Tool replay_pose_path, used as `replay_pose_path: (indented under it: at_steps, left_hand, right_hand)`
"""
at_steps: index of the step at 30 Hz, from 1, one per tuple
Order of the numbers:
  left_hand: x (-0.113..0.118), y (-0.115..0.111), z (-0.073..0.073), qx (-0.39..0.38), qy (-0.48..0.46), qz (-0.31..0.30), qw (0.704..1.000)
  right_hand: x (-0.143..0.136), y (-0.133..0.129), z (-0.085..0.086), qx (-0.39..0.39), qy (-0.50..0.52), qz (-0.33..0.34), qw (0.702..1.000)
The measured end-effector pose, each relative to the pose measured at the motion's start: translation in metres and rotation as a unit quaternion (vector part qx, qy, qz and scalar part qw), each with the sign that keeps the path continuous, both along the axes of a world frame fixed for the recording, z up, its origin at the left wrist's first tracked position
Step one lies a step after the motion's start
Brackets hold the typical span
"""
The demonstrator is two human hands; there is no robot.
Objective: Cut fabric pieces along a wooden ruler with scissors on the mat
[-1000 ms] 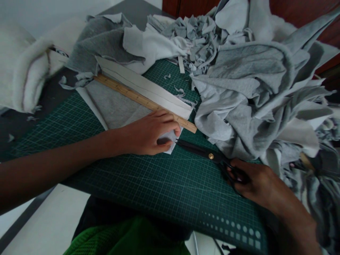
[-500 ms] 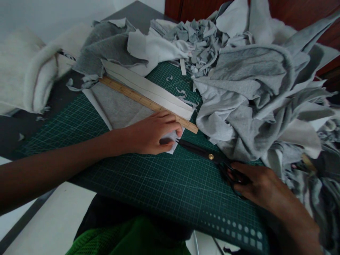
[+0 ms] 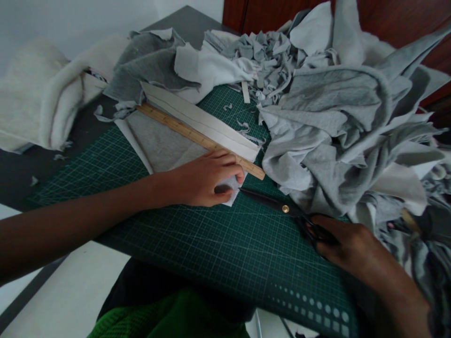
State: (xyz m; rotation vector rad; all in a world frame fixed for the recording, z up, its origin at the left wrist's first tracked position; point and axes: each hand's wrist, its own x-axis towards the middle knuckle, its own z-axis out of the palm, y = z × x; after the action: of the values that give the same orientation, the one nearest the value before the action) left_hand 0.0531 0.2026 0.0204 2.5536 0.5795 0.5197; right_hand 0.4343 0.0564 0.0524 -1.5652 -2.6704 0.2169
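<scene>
My left hand (image 3: 207, 180) lies on a light grey piece of fabric (image 3: 160, 141), thumb and curled fingers pinching it close to its right end. Its knuckles touch a wooden ruler (image 3: 199, 138) that runs slantwise along the fabric. In my right hand (image 3: 352, 244) are black scissors (image 3: 269, 202), my fingers through the handles. Their blades look closed, and the tips point at the fabric's edge just beside my left fingers. Beyond the ruler lies a pale strip (image 3: 200, 119) with a line drawn along it.
A green cutting mat (image 3: 211, 249) lies under the work. Crumpled grey fabric (image 3: 327, 122) is heaped on the right, with small scraps (image 3: 268, 56) behind. Darker grey cloth (image 3: 148, 61) sits at the back left, near a cream fleecy bundle (image 3: 45, 98).
The scissors have drawn slightly right, away from the fabric's edge, and their blade tips have come together. My left hand keeps its place on the fabric. The whole view has shifted a little.
</scene>
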Motion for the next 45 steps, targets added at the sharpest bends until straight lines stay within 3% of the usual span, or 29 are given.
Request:
replay_pose_path:
  at_steps: [5,13,22,28,45]
  left_hand:
    - [0.0,-0.001,0.0,0.003,0.002,0.007,1.0]
    - [0.001,-0.001,0.0,0.0,0.001,0.003,1.0]
    - [0.0,-0.001,-0.003,0.019,0.014,0.008,1.0]
    - [0.0,-0.001,-0.004,0.037,0.015,0.011,0.999]
    - [0.0,0.0,-0.004,0.042,0.017,0.014,0.999]
  right_hand:
    - [-0.005,0.005,0.002,-0.053,0.008,-0.012,0.999]
    - [-0.006,0.0,-0.003,-0.015,-0.029,0.003,0.999]
    - [-0.01,-0.002,-0.004,0.023,-0.024,-0.026,0.999]
    - [0.001,0.002,-0.003,-0.021,-0.002,-0.024,0.999]
    - [-0.001,0.002,-0.005,-0.017,-0.024,-0.025,0.999]
